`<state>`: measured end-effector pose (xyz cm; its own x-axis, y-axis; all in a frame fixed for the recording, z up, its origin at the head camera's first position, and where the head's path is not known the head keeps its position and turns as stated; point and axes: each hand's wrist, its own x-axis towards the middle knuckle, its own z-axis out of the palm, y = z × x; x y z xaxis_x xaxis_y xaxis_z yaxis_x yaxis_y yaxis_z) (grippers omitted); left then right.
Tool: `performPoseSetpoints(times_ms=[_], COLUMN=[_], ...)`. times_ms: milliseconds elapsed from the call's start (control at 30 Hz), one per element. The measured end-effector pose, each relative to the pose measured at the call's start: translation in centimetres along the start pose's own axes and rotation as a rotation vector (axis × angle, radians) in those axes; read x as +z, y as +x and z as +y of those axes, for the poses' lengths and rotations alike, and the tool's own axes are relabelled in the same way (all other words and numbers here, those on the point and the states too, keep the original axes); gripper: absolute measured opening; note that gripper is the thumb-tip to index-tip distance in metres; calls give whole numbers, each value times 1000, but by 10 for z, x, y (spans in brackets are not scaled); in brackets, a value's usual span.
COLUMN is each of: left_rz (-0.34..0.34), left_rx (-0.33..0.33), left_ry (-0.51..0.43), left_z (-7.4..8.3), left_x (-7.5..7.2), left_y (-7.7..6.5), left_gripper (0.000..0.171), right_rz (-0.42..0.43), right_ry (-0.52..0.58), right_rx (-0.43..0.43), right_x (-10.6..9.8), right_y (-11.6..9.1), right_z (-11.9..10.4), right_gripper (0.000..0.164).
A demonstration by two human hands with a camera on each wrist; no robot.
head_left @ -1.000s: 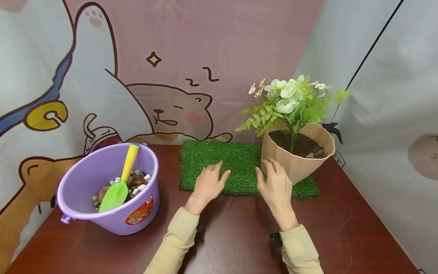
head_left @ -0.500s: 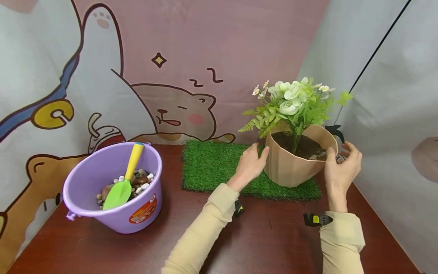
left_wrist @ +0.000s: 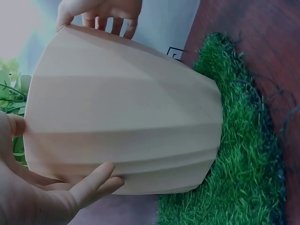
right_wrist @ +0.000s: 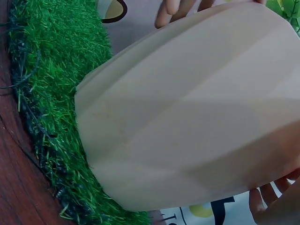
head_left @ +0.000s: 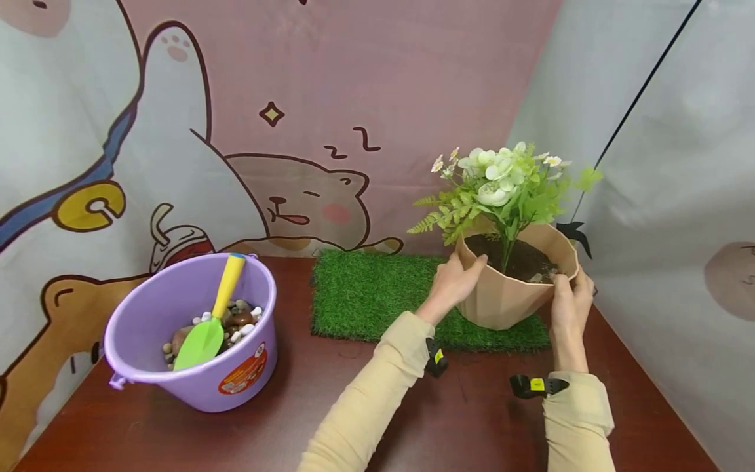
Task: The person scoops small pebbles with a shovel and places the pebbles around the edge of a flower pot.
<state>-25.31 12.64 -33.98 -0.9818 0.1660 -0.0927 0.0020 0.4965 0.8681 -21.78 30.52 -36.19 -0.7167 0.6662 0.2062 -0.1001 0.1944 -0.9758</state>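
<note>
A peach-coloured flower pot (head_left: pixel 501 303) stands on the right part of a green artificial grass mat (head_left: pixel 377 295). Dark soil (head_left: pixel 525 259) fills it partway, and a bunch of white flowers (head_left: pixel 498 174) with green leaves rises from the soil. My left hand (head_left: pixel 453 287) grips the pot's left side, thumb by the rim and fingers along the outer wall. On the opposite side my right hand (head_left: pixel 571 305) holds the rim, its thumb at the edge and its fingers against the outside. Both wrist views show the pot's ribbed wall between the hands, its base on the grass.
A purple bucket (head_left: pixel 194 390) stands at the left of the brown table (head_left: pixel 295 400). Inside lie several stones (head_left: pixel 242 319) and a trowel (head_left: pixel 202 341) with a green blade and yellow handle. A cartoon-printed cloth (head_left: pixel 413 78) hangs close behind the table and at both sides.
Both hands have moved right, from over the mat and the pot's front to the pot's two sides, and now hold it. The pot still stands on the mat's right part.
</note>
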Motion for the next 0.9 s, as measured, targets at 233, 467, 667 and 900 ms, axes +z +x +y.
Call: performPoseSetpoints(times_ms=[233,467,667,900], left_rz=[36,63,162,224], left_rx=[5,40,109,191], left_ry=[-47,-93,-89,-87], left_z=[-1,-5,-11,-14], left_x=[-1,-5,-14,-34], left_y=[2,-1,-7,-16], left_gripper=[70,38,20,21], right_rz=[44,34,-23,-67], right_ry=[-5,6,20,24], right_rx=[-67,-84,-77,-128], right_x=[4,5,7,14], right_y=[-4,-8,-13,-24], right_z=[1,-2,-12,-26], right_gripper=[45,48,53,55])
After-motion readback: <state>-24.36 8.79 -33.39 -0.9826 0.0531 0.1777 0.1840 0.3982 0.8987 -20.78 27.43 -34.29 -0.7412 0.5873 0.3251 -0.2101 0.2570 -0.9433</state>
